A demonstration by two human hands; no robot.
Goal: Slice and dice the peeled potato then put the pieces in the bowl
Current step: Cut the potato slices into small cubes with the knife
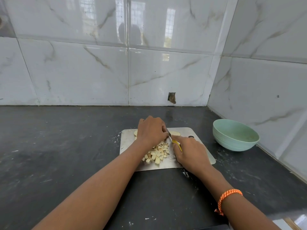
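A steel cutting board [127, 140] lies on the dark counter. A heap of diced potato pieces [157, 152] sits in its middle. Potato slices [175, 133] peek out at the board's far edge, partly hidden. My left hand [150, 130] arches over the far slices with fingers curled down onto them. My right hand [189, 152] grips a knife by its yellow handle [177, 144], forefinger stretched along the top; the blade [169, 136] points toward my left hand's fingers. A pale green bowl [235, 135] stands to the right of the board, with nothing visible inside.
The black counter [66, 146] runs left and toward me, speckled with white bits. Tiled walls close in behind and on the right, forming a corner just past the bowl. An orange bracelet [228, 198] circles my right wrist.
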